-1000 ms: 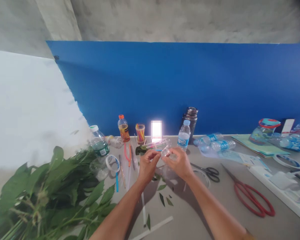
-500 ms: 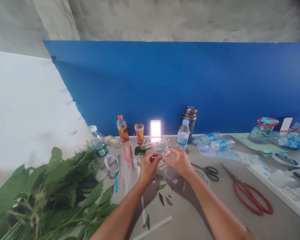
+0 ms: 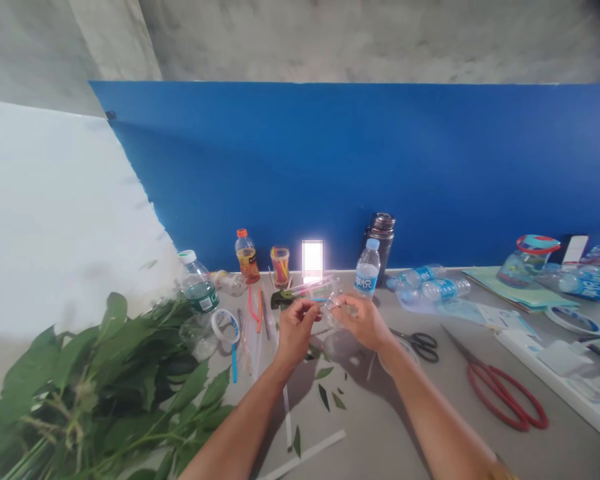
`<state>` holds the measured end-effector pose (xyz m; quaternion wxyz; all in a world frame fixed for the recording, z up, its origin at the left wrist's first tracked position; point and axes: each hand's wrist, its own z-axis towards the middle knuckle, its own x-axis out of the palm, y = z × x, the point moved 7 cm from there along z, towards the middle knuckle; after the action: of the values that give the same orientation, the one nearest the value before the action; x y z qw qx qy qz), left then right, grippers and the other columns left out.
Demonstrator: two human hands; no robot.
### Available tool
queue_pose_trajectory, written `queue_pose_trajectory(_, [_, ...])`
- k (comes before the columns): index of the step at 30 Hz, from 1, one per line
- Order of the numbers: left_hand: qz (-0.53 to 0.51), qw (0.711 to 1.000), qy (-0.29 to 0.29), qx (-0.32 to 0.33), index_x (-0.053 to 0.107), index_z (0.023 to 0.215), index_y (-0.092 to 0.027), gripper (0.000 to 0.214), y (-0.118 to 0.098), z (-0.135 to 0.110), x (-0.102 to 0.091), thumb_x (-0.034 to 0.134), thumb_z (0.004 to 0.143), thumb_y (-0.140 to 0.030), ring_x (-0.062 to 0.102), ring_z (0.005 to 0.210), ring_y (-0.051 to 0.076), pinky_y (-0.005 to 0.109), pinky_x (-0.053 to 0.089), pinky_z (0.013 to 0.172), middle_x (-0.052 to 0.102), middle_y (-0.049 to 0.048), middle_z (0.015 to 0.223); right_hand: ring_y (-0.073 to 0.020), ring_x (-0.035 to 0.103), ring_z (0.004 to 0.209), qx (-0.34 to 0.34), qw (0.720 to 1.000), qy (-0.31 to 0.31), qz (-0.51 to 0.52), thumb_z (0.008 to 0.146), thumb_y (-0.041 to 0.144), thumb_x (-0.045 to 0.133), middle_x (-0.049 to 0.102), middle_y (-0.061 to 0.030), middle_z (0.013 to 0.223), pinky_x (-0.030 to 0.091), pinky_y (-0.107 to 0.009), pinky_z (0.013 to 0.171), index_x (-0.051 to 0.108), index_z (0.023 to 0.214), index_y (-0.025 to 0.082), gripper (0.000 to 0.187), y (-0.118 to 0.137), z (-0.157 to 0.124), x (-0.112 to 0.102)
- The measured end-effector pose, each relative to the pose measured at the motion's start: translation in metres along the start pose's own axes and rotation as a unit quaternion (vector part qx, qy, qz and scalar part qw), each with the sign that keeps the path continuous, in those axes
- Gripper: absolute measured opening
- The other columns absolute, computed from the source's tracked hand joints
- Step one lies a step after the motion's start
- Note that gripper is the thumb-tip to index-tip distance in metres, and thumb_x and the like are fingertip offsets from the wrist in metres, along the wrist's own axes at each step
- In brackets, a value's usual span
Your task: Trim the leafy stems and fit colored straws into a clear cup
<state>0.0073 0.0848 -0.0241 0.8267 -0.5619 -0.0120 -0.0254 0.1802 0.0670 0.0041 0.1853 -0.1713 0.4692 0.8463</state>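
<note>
Clear plastic piece [image 3: 331, 308] held up at the fingertips of both hands.
The right hand [image 3: 363, 323] has its fingers curled closed on the piece, just above the surface [image 3: 390, 427], probably to keep the thin plastic steady and visible; the left hand [image 3: 295, 331] brings thumb and finger near together at its edge, whether gripping I cannot tell. Black scissors [image 3: 423, 345] and red scissors [image 3: 505, 393] lie to the right, likely for easy reach, apart from the leafy branches [image 3: 125, 353].

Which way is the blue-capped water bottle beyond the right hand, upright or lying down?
The water bottle is upright: its blue cap sits above the label.
</note>
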Motion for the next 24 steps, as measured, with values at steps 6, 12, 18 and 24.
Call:
queue_pose_trajectory(6, [-0.004,1.000,-0.011,-0.001,0.071,0.082,-0.018,0.025,0.002,0.002,-0.004,0.072,0.083,-0.043,0.067,0.069,0.017,0.029,0.055,0.068,0.071,0.0030,0.076,-0.0247,0.065,0.094,0.020,0.999,0.022,-0.023,0.081,0.031,0.068,0.074,-0.0062,0.094,0.049,-0.035,0.081,0.074,0.082,0.022,0.011,-0.006,0.003,-0.011])
queue_pose_trajectory(12, [0.027,1.000,0.008,0.006,0.071,0.082,-0.018,0.026,-0.001,0.001,-0.001,0.070,0.084,-0.043,0.067,0.072,0.018,0.029,0.053,0.069,0.072,0.0031,0.074,-0.0234,0.066,0.093,0.048,0.998,0.011,-0.026,0.081,0.030,0.065,0.075,-0.0054,0.097,0.048,-0.032,0.077,0.073,0.089,0.021,0.015,-0.015,0.004,-0.012])
queue_pose_trajectory(18, [0.054,0.998,0.028,0.007,0.072,0.079,-0.018,0.026,-0.003,-0.002,0.005,0.067,0.086,-0.043,0.064,0.069,0.018,0.029,0.050,0.067,0.073,0.0033,0.075,-0.0175,0.058,0.070,0.070,0.997,0.007,-0.021,0.086,0.038,0.060,0.068,-0.0003,0.073,0.043,-0.030,0.069,0.069,0.076,0.020,0.023,-0.022,0.004,-0.007])
queue_pose_trajectory(24, [0.078,0.997,0.022,0.011,0.076,0.084,-0.018,0.028,-0.005,-0.002,0.000,0.067,0.086,-0.044,0.064,0.071,0.019,0.029,0.048,0.068,0.074,0.0035,0.078,-0.0177,0.058,0.072,0.064,0.998,0.016,0.008,0.084,0.034,0.060,0.068,-0.0009,0.075,0.043,-0.028,0.067,0.069,0.076,0.020,0.020,-0.021,0.004,-0.008])
